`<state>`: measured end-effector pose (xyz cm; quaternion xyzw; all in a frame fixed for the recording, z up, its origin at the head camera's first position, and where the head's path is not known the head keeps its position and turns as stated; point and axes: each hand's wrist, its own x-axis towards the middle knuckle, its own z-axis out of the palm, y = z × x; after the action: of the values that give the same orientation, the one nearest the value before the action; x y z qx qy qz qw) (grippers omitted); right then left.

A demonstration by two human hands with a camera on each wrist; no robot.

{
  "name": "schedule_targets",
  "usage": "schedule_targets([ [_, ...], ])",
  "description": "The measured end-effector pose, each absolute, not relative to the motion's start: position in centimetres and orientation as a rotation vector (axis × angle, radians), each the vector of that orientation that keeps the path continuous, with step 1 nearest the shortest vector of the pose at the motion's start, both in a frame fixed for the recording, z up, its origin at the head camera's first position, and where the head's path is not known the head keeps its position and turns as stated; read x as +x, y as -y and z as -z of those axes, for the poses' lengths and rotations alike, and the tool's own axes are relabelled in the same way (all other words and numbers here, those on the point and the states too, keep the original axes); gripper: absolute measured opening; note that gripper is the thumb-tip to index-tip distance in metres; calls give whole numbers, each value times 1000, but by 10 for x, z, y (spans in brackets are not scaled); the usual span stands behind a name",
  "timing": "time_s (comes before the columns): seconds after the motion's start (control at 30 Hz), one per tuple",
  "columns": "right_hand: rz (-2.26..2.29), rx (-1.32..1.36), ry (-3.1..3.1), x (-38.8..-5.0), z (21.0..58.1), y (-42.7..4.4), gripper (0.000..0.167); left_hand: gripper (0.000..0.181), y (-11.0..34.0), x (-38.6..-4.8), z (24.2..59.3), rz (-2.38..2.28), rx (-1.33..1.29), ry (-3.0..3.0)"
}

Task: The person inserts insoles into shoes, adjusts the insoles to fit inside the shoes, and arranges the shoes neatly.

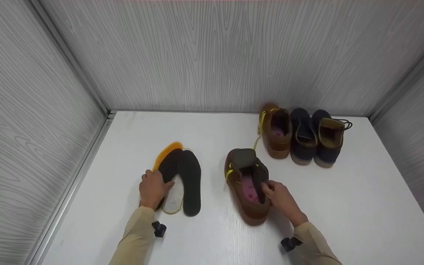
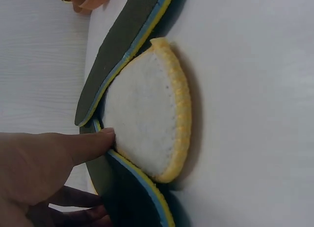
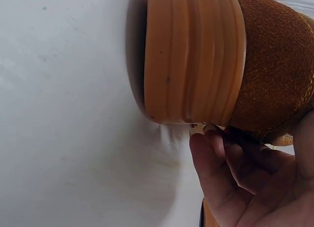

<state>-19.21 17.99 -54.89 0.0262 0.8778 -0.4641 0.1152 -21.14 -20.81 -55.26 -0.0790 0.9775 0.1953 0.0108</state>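
Note:
My left hand point(image 1: 153, 188) spans a dark insole point(image 1: 169, 165), with the thumb along one side and the other fingers at the opposite side. Beside it lie a white fleecy insole point(image 2: 144, 114) with a yellow stitched rim and a second dark insole point(image 1: 191, 180). An orange insole point(image 1: 165, 152) shows from underneath at the far end. My right hand point(image 1: 282, 198) grips the right side of a brown shoe point(image 1: 254, 212), thumb inside the opening and fingers outside. A pink insole point(image 1: 249, 189) is visible in that shoe. Its tongue is raised and its laces are yellow.
At the back right stand another brown shoe point(image 1: 280, 145) with yellow laces and two dark blue shoes point(image 1: 303, 152), side by side. Grey wood-grain panels point(image 1: 197, 55) enclose the white table point(image 1: 212, 239) at the back and both sides.

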Motion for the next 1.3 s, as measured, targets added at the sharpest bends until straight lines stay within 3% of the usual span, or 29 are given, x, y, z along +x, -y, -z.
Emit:
schedule_targets([
  [0.37,1397,57,-2575,-192,546,-180,23,63,219,-219,542,-718,-391,-2952],
  [0.73,1354,37,-2631,-187,544,-182,31,52,222,-208,518,-904,-370,-3039],
  [1.03,1424,98,-2548,-186,541,-177,32,56,223,-197,501,-972,-355,-3115],
  [1.3,1591,92,-2397,-177,533,-158,35,43,197,-188,480,-1203,-276,-3172],
])
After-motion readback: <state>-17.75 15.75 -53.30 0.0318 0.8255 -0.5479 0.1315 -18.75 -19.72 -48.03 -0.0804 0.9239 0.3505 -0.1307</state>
